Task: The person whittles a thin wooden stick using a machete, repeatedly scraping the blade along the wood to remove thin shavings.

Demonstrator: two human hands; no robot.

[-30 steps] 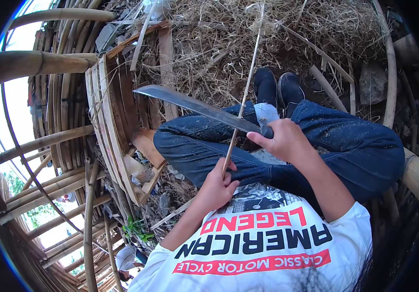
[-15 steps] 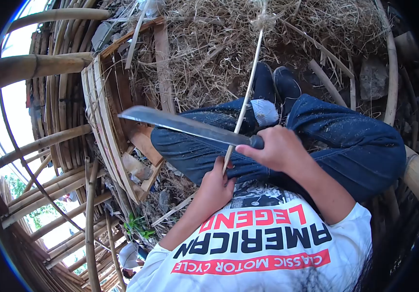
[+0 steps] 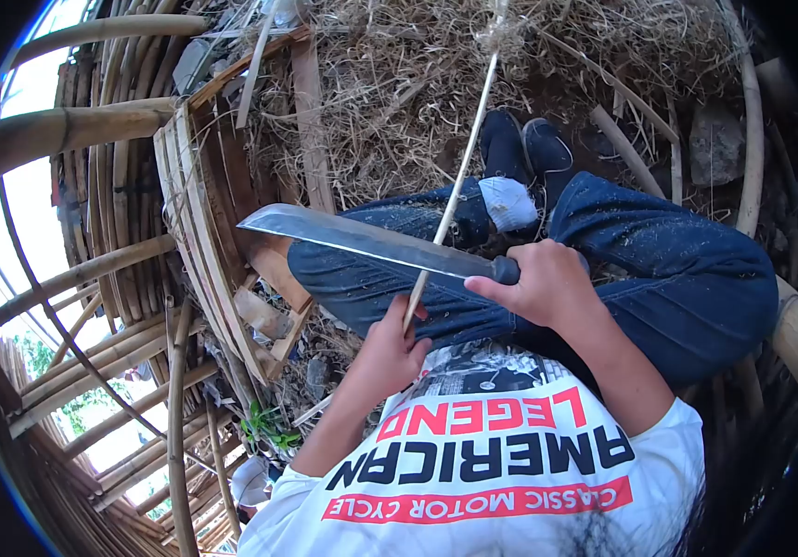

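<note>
While L hand [image 3: 382, 353] grips strip [image 3: 455, 190], R hand [image 3: 543, 283] holds machete [image 3: 371, 241].

Your ground [image 3: 566, 102]: bare dark earth, mostly buried under dry straw litter [image 3: 390, 84]. Your shoes [image 3: 524, 144] planted on it, side by side, touching straw edge. Wooden slat crate [image 3: 223, 213] lies tipped on ground to your left, open side toward your legs. Grey stone [image 3: 714, 139] sits on earth to your right. Loose bamboo poles [image 3: 93, 269] stacked beside crate.
</note>
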